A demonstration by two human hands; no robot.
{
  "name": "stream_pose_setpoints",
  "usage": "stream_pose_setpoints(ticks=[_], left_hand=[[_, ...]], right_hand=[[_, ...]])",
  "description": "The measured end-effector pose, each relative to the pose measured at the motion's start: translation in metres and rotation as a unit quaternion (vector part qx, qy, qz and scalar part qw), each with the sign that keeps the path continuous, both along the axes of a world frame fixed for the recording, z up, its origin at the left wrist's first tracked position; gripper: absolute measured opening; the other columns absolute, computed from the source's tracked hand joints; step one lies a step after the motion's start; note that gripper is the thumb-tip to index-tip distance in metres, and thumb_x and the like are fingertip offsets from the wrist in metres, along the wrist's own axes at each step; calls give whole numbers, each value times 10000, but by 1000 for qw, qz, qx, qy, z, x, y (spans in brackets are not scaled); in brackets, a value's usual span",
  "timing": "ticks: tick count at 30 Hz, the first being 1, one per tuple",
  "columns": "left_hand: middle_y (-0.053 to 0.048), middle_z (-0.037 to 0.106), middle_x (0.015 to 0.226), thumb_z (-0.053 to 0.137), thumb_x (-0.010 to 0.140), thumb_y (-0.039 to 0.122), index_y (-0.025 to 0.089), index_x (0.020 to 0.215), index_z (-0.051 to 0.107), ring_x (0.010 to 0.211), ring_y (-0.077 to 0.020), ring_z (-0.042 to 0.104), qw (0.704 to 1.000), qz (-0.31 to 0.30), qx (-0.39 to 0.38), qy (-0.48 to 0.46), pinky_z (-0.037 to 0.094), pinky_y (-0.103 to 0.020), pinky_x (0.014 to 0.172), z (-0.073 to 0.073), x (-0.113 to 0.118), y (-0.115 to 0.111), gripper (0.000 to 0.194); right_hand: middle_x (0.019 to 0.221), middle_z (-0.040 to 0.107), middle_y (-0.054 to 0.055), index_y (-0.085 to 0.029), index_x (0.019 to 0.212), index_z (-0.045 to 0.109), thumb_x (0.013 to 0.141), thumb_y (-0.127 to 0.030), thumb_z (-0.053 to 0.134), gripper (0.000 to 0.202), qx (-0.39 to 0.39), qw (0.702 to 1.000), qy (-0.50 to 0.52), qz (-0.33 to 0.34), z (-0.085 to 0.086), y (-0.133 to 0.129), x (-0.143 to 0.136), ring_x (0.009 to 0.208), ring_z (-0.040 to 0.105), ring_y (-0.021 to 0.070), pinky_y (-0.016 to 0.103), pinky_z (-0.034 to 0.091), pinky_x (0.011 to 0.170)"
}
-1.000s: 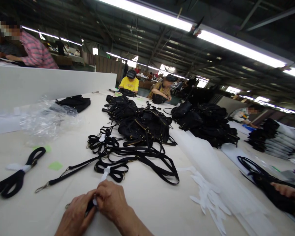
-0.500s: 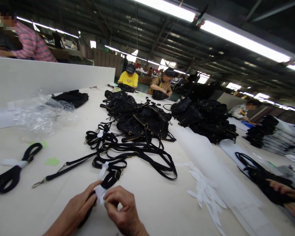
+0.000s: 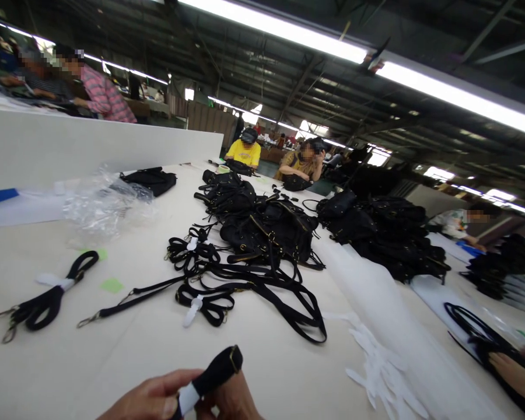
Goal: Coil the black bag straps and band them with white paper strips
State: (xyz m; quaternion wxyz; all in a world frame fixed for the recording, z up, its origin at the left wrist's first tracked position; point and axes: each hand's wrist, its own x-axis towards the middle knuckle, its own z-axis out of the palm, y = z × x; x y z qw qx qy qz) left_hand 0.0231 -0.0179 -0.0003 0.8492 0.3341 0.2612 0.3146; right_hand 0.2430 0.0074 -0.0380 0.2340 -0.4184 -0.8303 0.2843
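Observation:
A folded black strap (image 3: pixel 216 373) with a brass buckle at its upper end and a white band around it is held low in the view. My left hand (image 3: pixel 151 399) is closed on it, thumb near the white band. Behind the strap, my right hand (image 3: pixel 234 399) is partly hidden, its fingers out of sight. Beyond them lie a strap bundle with a white band (image 3: pixel 214 306), long loose black straps (image 3: pixel 284 294) and a heap of black bags (image 3: pixel 266 227). Another banded strap (image 3: pixel 48 300) rests at the left.
White paper strips (image 3: pixel 380 373) and a long white sheet (image 3: pixel 376 297) lie to the right. Clear plastic (image 3: pixel 109 204) sits at the left, by a white partition (image 3: pixel 114 140). A person's hands (image 3: pixel 514 373) hold black material at the right edge. Other people work farther back.
The held strap has come lower and nearer, its buckle end now pointing up right. My right hand has moved behind it. The view has turned slightly left.

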Motion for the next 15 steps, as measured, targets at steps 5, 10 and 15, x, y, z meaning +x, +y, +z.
stream_pose_setpoints(ticks=[5,10,15], left_hand=[[13,692,762,582,844,368,280,1327,558,671,-161,600,965,-14,172,199,435,-253,642,2,-13,15,491],[12,715,1063,538,810,203,359,1347,502,959,-223,652,827,39,356,432,493,-332,865,-15,-17,41,560],[-28,682,1135,389,857,109,432,1289,546,1008,-282,624,608,35,524,595,474,-454,876,5,-3,80,562]], right_hand=[[662,660,-14,-233,750,663,713,-219,618,60,-46,998,-35,8,-13,8,-7,610,592,148,229,448,588],[851,706,12,-225,903,682,794,-177,556,174,-33,997,39,-65,10,41,13,745,641,151,222,487,690],[922,720,39,-228,947,673,879,-182,474,215,17,990,74,-123,-7,57,44,871,678,169,244,526,794]])
